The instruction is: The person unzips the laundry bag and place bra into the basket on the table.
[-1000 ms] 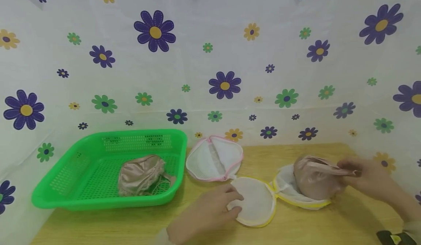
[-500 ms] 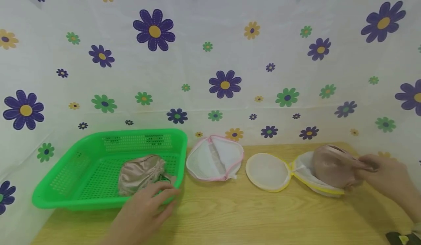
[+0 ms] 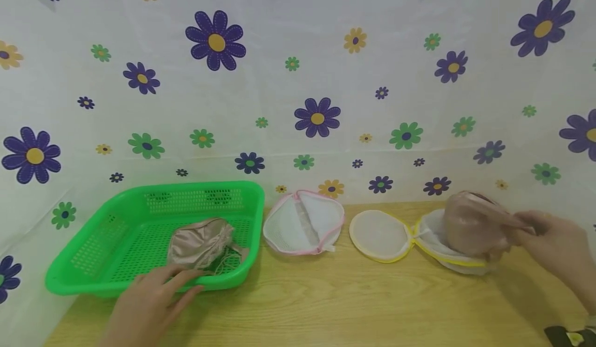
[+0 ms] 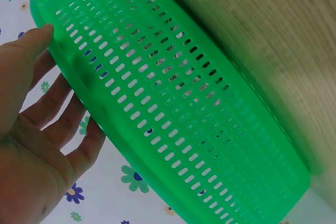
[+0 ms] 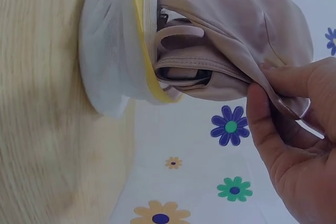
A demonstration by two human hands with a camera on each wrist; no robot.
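Note:
My right hand (image 3: 556,241) pinches the edge of a smooth taupe bra (image 3: 470,223) between thumb and fingers. Its folded cups rest partly inside one half of a white mesh laundry bag (image 5: 105,51) with yellow trim; the bag's other round half (image 3: 379,236) lies flat to the left. In the right wrist view, straps and band show at the bag's mouth. At the front rim of a green plastic basket (image 3: 259,217), my left hand (image 3: 149,300) has its thumb against the rim and its fingers loosely bent beyond it. A satiny taupe garment (image 3: 200,243) with lace and thin cords lies inside the basket.
A second mesh bag (image 3: 302,225), pink-trimmed and unzipped across the middle, stands between basket and yellow-trimmed bag. All of it is on a wood-grain table (image 3: 298,311). A white flower-print sheet (image 3: 261,83) hangs behind and at the sides.
My left hand has left the yellow-trimmed bag and swung left to the basket's front rim. The bra and its bag have shifted right and back with my right hand, which keeps its pinch.

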